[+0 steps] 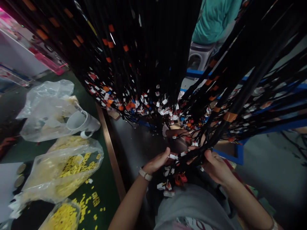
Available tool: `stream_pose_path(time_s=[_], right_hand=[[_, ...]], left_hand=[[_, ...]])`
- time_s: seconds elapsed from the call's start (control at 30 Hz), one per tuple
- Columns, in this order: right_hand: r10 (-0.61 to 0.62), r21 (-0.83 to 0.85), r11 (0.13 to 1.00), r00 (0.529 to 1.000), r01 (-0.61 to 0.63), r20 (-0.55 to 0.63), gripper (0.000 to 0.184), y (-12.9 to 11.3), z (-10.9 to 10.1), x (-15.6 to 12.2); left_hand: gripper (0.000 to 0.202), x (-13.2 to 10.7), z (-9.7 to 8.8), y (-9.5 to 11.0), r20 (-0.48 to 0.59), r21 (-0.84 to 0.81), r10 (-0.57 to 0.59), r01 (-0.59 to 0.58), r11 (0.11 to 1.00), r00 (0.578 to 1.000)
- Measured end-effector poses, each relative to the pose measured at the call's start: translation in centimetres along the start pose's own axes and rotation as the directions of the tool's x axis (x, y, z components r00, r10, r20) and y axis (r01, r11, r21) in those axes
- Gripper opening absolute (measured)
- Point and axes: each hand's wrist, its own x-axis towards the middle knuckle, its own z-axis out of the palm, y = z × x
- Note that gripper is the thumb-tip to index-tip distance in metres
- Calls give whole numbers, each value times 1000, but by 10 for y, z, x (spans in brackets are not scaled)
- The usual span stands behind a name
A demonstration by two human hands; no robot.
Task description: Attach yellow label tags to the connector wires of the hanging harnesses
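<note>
A thick curtain of black wire harnesses [148,57] hangs in front of me, ending in small white, orange and red connectors [144,103]. My left hand [157,162], with a watch on the wrist, pinches a white connector [173,156] at the end of a wire. My right hand [216,166] is closed around a bundle of black wires [203,148] that runs up to the right. More connectors [168,187] dangle over my lap between the hands.
A green-topped bench [105,179] at the left holds clear plastic bags of small yellow parts [72,166], a white mug [81,123] and loose yellow pieces. A blue frame [230,153] stands behind the wires. A person in a teal top [216,19] sits on a grey stool beyond.
</note>
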Motion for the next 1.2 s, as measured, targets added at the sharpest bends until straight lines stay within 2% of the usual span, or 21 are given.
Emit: stream_pose_path(time_s=[0.1,0.27,0.37,0.47,0.57,0.73,0.83,0.97,1.03,1.1,1.13,1.2], right_hand=[[-23,-1,1000,995,23,-99,48,3,-18,-1],[-116,-103,990,960,93,-255,40,7,-42,3],[-198,-227,966,917,123,-346,35,4,-52,9],[-229,-279,953,891,121,-393,32,2,-63,13],[-207,-293,952,899,93,-385,32,0,-72,15],[-259,-377,916,917,134,-305,34,4,-80,15],[-397,-518,832,868,201,-300,33,10,-80,10],[-561,-653,733,712,190,-422,25,21,-71,-6],[-606,-764,625,716,160,-346,18,28,-62,-14],[-622,-849,493,759,191,-190,15,35,-53,-18],[-623,-875,436,772,208,-127,16,38,-48,-18],[-624,-911,359,778,202,-73,23,45,-39,-15]], left_hand=[[69,6,5,-8,170,35,-129,125,992,977],[80,13,11,-17,358,-38,-187,214,976,915],[71,15,19,-24,376,-143,-204,274,951,904],[62,16,27,-33,423,-266,-226,358,895,878],[58,17,34,-43,427,-358,-250,416,836,869],[43,20,41,-50,357,-435,-224,373,820,907],[44,23,41,-51,363,-417,-173,325,849,916],[51,28,35,-55,364,-414,-119,275,868,924],[53,30,33,-55,364,-420,-104,263,869,926],[54,31,32,-52,363,-418,-96,254,872,927],[54,30,32,-50,361,-415,-96,252,874,927],[55,29,31,-45,354,-410,-98,249,877,930]])
